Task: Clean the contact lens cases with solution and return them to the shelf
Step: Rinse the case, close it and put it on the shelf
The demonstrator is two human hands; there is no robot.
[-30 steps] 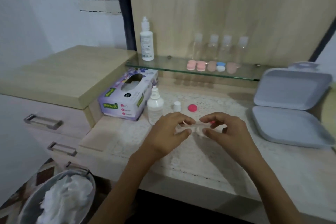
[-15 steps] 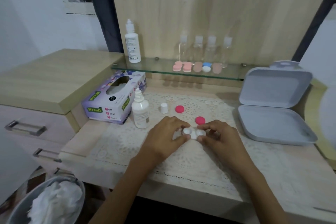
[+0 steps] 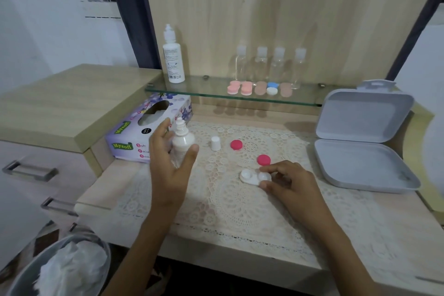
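Here, glossy twin-cupped case on lace.

A lens case lies on the worktop, two lids just behind it, a bottle to its left, a box to its right, the shelf behind.
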